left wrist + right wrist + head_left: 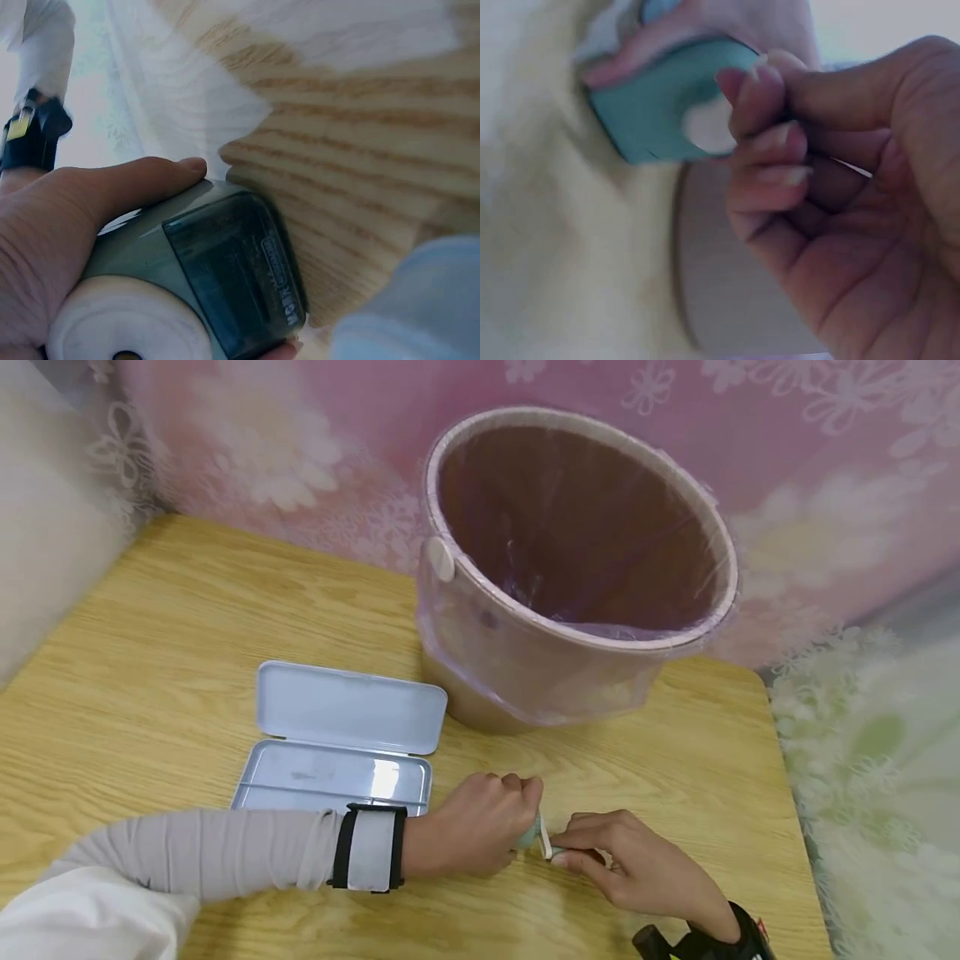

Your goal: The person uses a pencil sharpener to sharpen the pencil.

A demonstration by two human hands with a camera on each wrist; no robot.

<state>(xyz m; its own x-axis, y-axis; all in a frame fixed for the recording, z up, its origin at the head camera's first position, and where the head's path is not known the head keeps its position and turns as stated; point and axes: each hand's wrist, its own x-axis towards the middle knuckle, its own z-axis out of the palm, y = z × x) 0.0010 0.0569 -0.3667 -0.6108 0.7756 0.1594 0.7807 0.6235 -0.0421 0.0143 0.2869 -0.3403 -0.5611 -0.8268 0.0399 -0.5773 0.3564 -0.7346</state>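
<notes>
A teal crank pencil sharpener (529, 835) is gripped in my left hand (472, 822), just above or on the tabletop. In the left wrist view, its round white front disc (127, 322) and dark see-through shavings drawer (236, 277) face the camera. The thumb lies along its top edge. My right hand (637, 864) pinches the end of the white crank arm (545, 839) between thumb and fingers. The right wrist view shows the blurred teal body (649, 112) beyond those curled fingers, which hide most of the knob.
A light blue pencil case (348, 706) lies with its lid raised, behind my left forearm. A large bin (480, 702) lined with a clear purplish bag stands at the back of the wooden table (165, 668). Floral cloth (360, 460) hangs behind.
</notes>
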